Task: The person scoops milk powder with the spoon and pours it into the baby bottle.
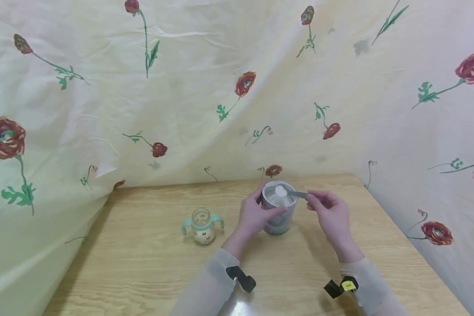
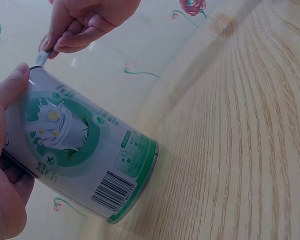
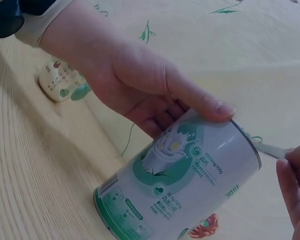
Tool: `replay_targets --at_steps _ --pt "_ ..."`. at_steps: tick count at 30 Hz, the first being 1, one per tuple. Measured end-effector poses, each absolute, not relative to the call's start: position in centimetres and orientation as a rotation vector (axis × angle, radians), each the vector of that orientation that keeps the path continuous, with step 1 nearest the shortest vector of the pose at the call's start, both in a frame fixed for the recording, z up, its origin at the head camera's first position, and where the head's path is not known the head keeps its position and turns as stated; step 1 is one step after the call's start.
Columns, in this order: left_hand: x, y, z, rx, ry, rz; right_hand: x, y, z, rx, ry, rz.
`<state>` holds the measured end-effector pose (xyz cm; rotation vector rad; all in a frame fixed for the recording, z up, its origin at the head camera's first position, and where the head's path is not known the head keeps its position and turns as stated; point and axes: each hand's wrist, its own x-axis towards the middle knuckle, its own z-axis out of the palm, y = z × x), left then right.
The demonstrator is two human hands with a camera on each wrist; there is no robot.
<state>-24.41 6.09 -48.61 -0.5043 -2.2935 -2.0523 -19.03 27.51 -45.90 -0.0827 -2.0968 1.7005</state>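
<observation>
A white and green can (image 1: 278,221), its top open, stands on the wooden table; its printed side with a barcode shows in the left wrist view (image 2: 75,140). The left hand (image 1: 256,215) grips the can round its side, thumb near the rim. Between thumb and fingers the right hand (image 1: 332,215) pinches the handle of a scoop (image 1: 298,194). White powder fills the scoop's bowl, which is over the can's mouth. In the right wrist view the scoop's handle (image 3: 270,150) passes over the rim to the right hand (image 3: 296,185).
A clear bottle (image 1: 202,232) with two light-green handles and no lid stands left of the can, beside the left forearm. Behind the table (image 1: 142,263) hangs a pale cloth (image 1: 189,87) with red flowers, which also runs along both sides.
</observation>
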Motion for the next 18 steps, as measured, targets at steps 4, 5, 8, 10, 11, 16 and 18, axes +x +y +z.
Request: replay_targets --at_steps 4,5,8,10,11,16,18 --pt "-24.51 6.09 -48.79 -0.515 -2.292 -2.049 -18.94 27.56 -45.84 -0.090 -2.100 1.671" --pt "-24.52 6.07 -48.81 -0.518 -2.293 -2.043 -18.93 27.54 -45.84 -0.093 -2.098 1.667" --pt "-24.58 6.04 -48.84 -0.528 -2.295 -2.034 -18.97 27.47 -45.93 -0.106 -2.072 1.676" --pt "-24.62 6.02 -48.86 -0.531 -2.298 -2.030 -18.97 27.44 -45.96 -0.105 -2.069 1.673" --pt "-24.62 6.01 -48.84 -0.529 -2.299 -2.031 -18.98 27.42 -46.01 -0.107 -2.069 1.669" --pt "-24.65 6.03 -48.91 -0.524 -2.299 -2.036 -19.00 27.39 -46.08 -0.101 -2.060 1.672" --pt "-24.67 6.04 -48.94 -0.524 -2.296 -2.039 -19.02 27.40 -46.09 -0.094 -2.061 1.680"
